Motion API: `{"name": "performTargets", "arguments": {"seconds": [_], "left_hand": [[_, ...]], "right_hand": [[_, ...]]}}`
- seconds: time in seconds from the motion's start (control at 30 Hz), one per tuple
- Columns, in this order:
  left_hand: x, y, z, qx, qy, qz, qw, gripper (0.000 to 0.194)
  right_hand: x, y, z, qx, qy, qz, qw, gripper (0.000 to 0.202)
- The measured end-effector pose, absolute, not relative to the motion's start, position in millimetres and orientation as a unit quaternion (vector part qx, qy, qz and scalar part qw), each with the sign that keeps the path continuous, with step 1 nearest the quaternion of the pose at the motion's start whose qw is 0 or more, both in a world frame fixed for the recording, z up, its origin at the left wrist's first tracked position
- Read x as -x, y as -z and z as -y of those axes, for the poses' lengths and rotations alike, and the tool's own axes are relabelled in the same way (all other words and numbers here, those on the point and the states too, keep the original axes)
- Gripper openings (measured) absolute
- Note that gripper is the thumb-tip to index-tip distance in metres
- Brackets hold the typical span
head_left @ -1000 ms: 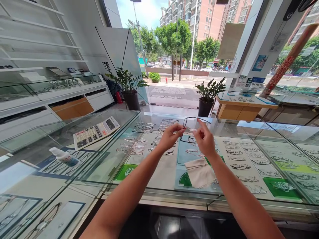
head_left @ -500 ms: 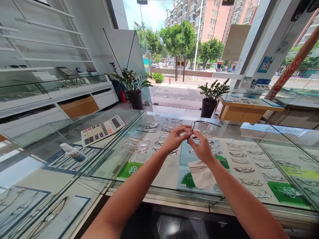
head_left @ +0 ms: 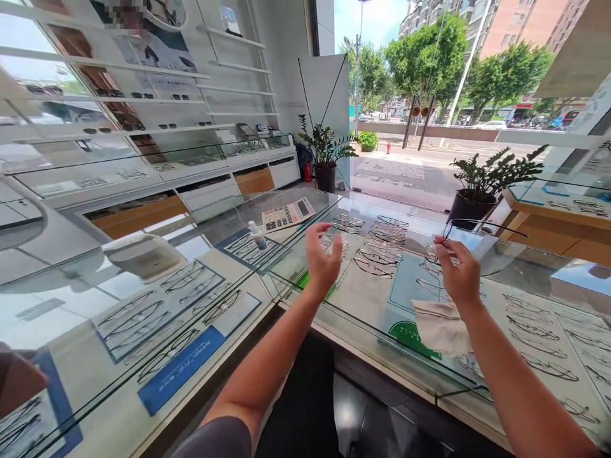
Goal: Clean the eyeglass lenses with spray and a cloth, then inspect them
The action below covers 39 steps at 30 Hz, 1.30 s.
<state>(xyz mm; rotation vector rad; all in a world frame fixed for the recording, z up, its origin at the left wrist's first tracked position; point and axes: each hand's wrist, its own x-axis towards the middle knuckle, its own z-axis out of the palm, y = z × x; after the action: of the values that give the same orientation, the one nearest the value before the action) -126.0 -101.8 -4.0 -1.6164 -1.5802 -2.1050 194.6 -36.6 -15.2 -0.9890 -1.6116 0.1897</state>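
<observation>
My right hand (head_left: 459,270) pinches a pair of dark-rimmed glasses (head_left: 487,224) by one side, with a temple arm sticking out to the right. Over the glass counter (head_left: 363,321), my left hand (head_left: 324,261) is raised with thumb and fingers apart, holding nothing. To its left stand a small white spray bottle (head_left: 258,236) and a calculator (head_left: 287,215). A beige cloth (head_left: 442,327) lies on the counter below my right hand. Rows of eyeglasses (head_left: 379,248) show under the glass between my hands.
At the left, more glasses lie on trays (head_left: 160,312) inside the case, near a blue card (head_left: 181,369). Potted plants (head_left: 326,156) stand beyond the counter. Wall shelves (head_left: 238,92) hold sunglasses at the back left. A wooden-fronted display (head_left: 554,222) is at the right.
The view has swung left. My left hand has let go of the glasses, opened and moved left, toward the spray bottle. The glasses remain in my right hand.
</observation>
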Motion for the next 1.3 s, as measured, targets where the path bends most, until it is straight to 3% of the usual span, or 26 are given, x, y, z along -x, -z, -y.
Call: {"name": "performTargets", "arguments": {"seconds": [0.1, 0.17, 0.27, 0.37, 0.47, 0.6, 0.87, 1.1, 1.3], "left_hand": [[194.5, 20.2, 111.6, 0.414, 0.662, 0.601, 0.17, 0.045], [239.9, 29.4, 111.4, 0.355, 0.63, 0.661, 0.199, 0.06], [295.9, 39.3, 106.1, 0.297, 0.598, 0.726, 0.164, 0.069], [329.9, 45.5, 100.4, 0.301, 0.582, 0.754, 0.047, 0.074], [343.4, 48.8, 97.3, 0.317, 0.565, 0.76, -0.039, 0.055], [340.2, 48.2, 95.6, 0.317, 0.569, 0.756, -0.055, 0.02], [278.3, 26.0, 87.6, 0.383, 0.639, 0.662, -0.079, 0.014], [173.2, -34.0, 82.4, 0.494, 0.685, 0.431, -0.318, 0.031], [91.5, -82.7, 68.5, 0.551, 0.527, 0.265, -0.591, 0.082]], "right_hand": [[-195.1, 16.1, 36.7, 0.422, -0.079, 0.687, 0.586, 0.036], [-195.7, 16.3, 37.2, 0.421, -0.075, 0.689, 0.585, 0.034], [-197.6, 16.9, 36.5, 0.424, -0.062, 0.69, 0.583, 0.034], [-199.9, 17.6, 33.8, 0.426, -0.054, 0.684, 0.589, 0.035], [-202.1, 17.9, 31.5, 0.431, -0.048, 0.679, 0.593, 0.038], [-204.1, 18.2, 29.5, 0.431, -0.041, 0.677, 0.595, 0.037], [-208.5, 18.4, 25.3, 0.443, -0.044, 0.673, 0.59, 0.04], [-211.4, 15.8, 24.1, 0.446, -0.055, 0.668, 0.593, 0.041], [-210.1, 11.8, 26.0, 0.443, -0.103, 0.664, 0.594, 0.043]]}}
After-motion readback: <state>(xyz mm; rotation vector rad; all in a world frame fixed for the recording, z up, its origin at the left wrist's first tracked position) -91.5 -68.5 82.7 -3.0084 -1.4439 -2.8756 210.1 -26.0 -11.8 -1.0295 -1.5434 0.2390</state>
